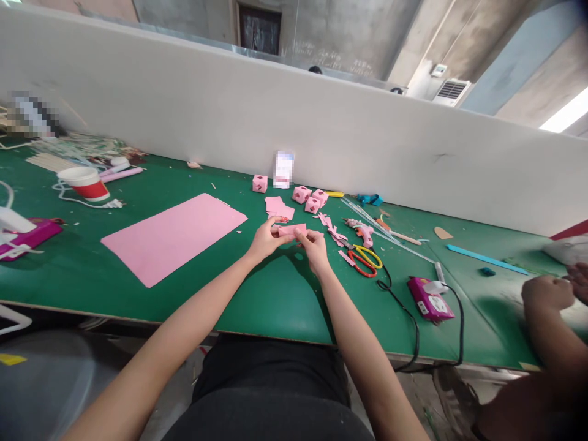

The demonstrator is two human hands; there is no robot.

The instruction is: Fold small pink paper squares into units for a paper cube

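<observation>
Between my two hands is a small piece of pink paper, held just above the green table. My left hand grips its left end with fingers closed. On the right, my right hand pinches the paper between thumb and fingers. Square pink paper pieces lie just beyond my left hand. Folded pink paper cubes with diamond-shaped holes sit farther back. Beside my right hand are pink paper scraps and scissors with red and yellow handles.
A large pink sheet lies to the left on the green table. Rightward are a pink glue gun, a purple pack with a black cable, and another person's hand. A paper cup stands far left; a white partition runs behind.
</observation>
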